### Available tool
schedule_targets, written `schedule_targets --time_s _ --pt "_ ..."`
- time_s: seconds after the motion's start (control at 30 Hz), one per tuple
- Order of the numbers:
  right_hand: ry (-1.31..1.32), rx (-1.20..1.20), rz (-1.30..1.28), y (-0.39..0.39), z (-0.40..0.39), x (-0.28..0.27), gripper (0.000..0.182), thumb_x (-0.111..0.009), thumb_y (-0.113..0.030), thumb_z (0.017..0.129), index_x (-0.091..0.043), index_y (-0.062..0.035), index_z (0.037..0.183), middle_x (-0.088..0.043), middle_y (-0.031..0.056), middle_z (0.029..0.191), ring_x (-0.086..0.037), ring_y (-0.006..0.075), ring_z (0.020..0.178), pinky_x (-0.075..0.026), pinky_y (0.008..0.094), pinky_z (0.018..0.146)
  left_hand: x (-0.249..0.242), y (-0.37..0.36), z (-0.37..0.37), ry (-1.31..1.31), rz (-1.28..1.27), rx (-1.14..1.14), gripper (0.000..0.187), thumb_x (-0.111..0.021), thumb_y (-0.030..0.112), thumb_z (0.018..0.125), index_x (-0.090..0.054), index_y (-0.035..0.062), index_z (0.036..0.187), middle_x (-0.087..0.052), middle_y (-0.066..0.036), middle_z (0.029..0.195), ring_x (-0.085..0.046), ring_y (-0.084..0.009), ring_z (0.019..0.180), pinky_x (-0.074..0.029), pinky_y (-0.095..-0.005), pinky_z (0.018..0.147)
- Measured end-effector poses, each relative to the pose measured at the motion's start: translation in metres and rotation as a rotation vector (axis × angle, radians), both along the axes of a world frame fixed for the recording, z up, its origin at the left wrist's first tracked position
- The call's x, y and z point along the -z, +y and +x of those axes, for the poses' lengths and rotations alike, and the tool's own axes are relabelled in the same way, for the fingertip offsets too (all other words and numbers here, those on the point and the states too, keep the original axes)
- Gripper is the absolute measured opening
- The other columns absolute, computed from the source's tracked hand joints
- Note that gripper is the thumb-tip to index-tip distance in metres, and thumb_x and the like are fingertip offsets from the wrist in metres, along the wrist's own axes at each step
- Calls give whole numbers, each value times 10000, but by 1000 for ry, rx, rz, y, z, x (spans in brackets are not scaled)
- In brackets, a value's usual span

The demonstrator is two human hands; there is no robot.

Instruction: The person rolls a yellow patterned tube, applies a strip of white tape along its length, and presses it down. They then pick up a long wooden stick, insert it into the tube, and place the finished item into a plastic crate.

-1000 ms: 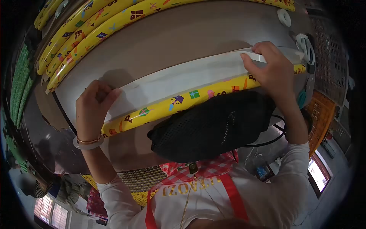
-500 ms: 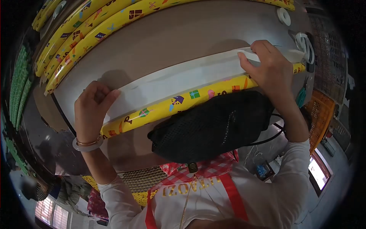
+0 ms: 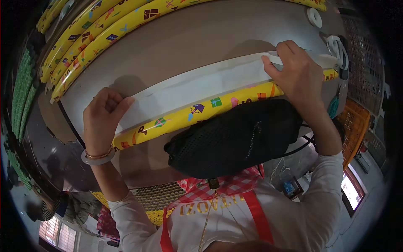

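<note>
A yellow wrapping-paper roll (image 3: 218, 103) lies lengthwise across the table (image 3: 201, 38). The left hand (image 3: 103, 122) pinches its white flap at one end, the right hand (image 3: 298, 75) at the other.

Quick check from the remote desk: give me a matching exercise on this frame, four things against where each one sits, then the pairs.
Things:
1. left hand
2. right hand
3. black mesh bag
4. tape roll

Places:
A. far right corner of the table
B. on the near table edge, in front of the yellow wrapping paper roll
C. pressing the white paper flap at its left end
D. pinching the white flap near its right end

Pairs: 1-C, 2-D, 3-B, 4-A
</note>
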State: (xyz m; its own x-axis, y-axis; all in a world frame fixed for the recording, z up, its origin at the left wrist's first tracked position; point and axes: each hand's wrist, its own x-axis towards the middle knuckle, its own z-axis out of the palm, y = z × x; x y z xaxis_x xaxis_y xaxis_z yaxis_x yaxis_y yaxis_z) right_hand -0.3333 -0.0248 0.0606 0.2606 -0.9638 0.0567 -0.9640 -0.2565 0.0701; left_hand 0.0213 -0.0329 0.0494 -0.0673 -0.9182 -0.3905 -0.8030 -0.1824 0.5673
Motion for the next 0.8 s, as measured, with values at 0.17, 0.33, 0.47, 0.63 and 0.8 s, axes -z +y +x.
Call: schedule_targets --time_s 0.17,0.33,0.47,0.63,0.8 --pt "-14 -27 -17 -1 -2 1 232 -670 -248 744 -583 -35 774 -581 68 751 -608 225 645 -482 311 522 -2 1 -2 -24 -41 24 238 -737 154 728 -556 9 779 -507 -18 579 -459 -85 532 -403 -226 507" --pt "-15 -44 -36 -2 -3 2 234 -655 -268 754 -586 -46 785 -579 68 766 -611 230 661 -486 324 519 1 -3 4 -119 -264 307 343 -736 96 694 -559 62 985 -533 -43 818 -495 -173 745 -411 -287 663" --pt "9 1 18 -2 -5 3 251 -646 -294 766 -587 -54 809 -579 70 796 -607 255 701 -485 340 547 -3 -19 8 -181 -362 616 608 -729 70 665 -494 147 1221 -473 -69 1182 -427 -262 1131 -328 -380 936" --pt "16 27 33 -1 -7 5 256 -634 -308 779 -582 -60 816 -578 72 809 -608 264 728 -489 342 563 -6 -42 -6 -299 -499 947 862 -784 136 566 -399 234 1331 -318 -35 1395 -295 -238 1290 -268 -409 1019" --pt "61 67 76 -1 -6 7 290 -613 -320 802 -573 -41 873 -585 81 870 -598 282 748 -484 360 600 -4 -70 -32 -380 -489 1140 1116 -825 240 407 -295 275 1388 -152 -30 1488 -161 -244 1364 -203 -431 1085"
